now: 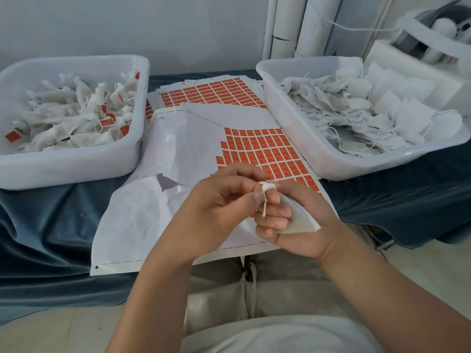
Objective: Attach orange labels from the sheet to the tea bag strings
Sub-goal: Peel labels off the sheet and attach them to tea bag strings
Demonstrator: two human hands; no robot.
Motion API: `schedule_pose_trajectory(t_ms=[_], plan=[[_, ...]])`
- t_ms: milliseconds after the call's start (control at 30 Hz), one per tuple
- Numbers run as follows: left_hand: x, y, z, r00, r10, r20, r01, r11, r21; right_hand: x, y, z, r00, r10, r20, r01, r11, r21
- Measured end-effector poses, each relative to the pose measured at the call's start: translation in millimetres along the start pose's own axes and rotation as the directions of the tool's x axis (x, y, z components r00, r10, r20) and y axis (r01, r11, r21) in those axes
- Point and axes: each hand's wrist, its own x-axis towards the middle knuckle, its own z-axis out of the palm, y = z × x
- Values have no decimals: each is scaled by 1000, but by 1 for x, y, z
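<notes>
The right hand [300, 225] grips a tea bag [299, 219] above the label sheet's [178, 154] near edge, which overhangs the blue-draped worktop [51, 225]. The left hand [221, 202] pinches the bag's string [264, 208]. Two white bins [76, 171] [356, 169] flank the sheet, leaving a narrow lane between them. The print on the orange labels [262, 149] is too small to read.

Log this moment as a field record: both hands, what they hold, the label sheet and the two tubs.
left hand: pinches the gathered top of the tea bag
right hand: fingers curled round the same tea bag
string: hangs down between the hands, no label visible on it
label sheet: between the tubs, orange labels on its right part
left tub: labelled tea bags
right tub: unlabelled tea bags
</notes>
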Motion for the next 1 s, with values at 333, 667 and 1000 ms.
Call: schedule_pose_trajectory(t_ms=[333, 667, 1000], plan=[[-4, 9, 5, 942, 242, -234, -104, 871, 479, 0, 3, 6, 999, -43, -9, 43, 993, 106], [-11, 21, 5, 952, 272, -137, -174, 856, 487, -1, 0, 6, 995, -100, -9, 100, 989, 110], [-10, 16, 2, 911, 349, -218, -139, 758, 637, -2, -1, 9, 994, -106, 22, 104, 993, 50]])
